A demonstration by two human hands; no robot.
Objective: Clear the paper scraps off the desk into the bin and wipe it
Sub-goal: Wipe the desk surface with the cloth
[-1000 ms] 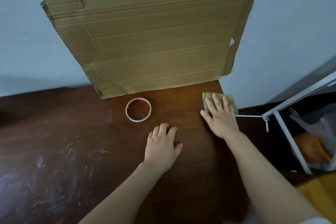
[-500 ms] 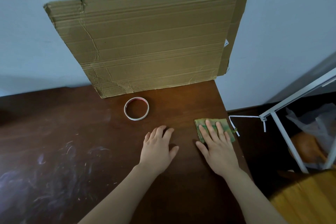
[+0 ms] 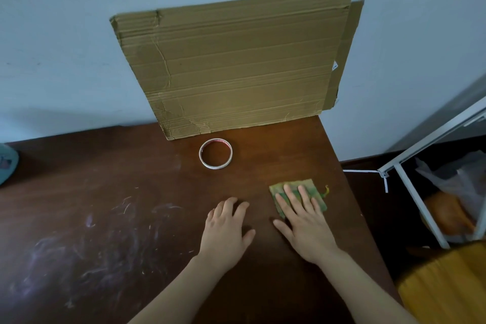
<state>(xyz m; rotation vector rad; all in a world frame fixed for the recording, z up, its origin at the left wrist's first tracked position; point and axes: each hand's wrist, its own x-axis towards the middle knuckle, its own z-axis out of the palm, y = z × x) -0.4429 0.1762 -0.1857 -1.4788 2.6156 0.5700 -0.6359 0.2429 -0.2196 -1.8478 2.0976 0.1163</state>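
Nearest me, both hands lie flat and apart on the dark counter (image 3: 131, 179). The left hand (image 3: 226, 231) holds nothing, fingers relaxed. The right hand (image 3: 305, 231) presses straight fingers on a green cloth (image 3: 314, 184) close to the counter's right edge. One careless stroke outward could drag the cloth over that edge. Chalky smears (image 3: 79, 244) to the left look unwiped. Further back sits a tape ring (image 3: 215, 153), and a wide sweep could shove it into the cardboard (image 3: 236, 60) leaning on the wall. The bin (image 3: 402, 192) stands off to the right.
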